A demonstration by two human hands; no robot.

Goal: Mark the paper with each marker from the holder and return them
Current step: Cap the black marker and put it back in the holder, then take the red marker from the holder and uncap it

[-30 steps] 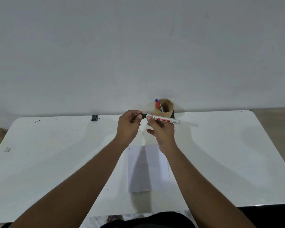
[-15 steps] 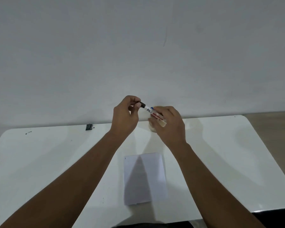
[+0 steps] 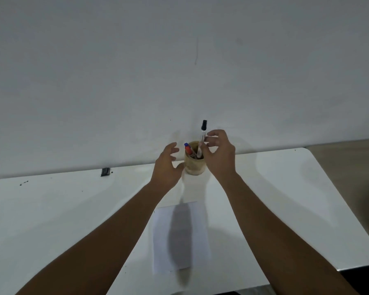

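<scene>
The white desk (image 3: 275, 188) runs wide and bare to either side of the arms, with rounded corners at the far right and far left, its back edge against a plain pale wall (image 3: 179, 60) and its near edge cut off at the bottom right, where a dark strip shows beyond it. A small black clip-like object (image 3: 105, 172) sits at the back edge on the left, well apart from everything else, and a few dark specks lie near the left corner. The sheet of paper (image 3: 200, 226) lies flat between the two forearms, near the front, partly covered by a shadow; any marks on it are too faint to make out. The round tan holder (image 3: 194, 167) stands at the back of the desk by the wall, with the hands on either side of it. The right hand (image 3: 219, 155) has its thumb and fingers (image 3: 211, 139) pinched around the black-capped marker (image 3: 202, 138), which stands upright, cap on top, its lower end down inside the holder's mouth. Its barrel is white and slim, the printing on it too blurred to read. Beside it in the holder leans another marker (image 3: 189, 150) with a red body and a blue tip. The left hand (image 3: 167, 165) hangs just beside the holder, fingers spread and curled loosely, holding nothing; whether it touches the holder's wall cannot be told.
</scene>
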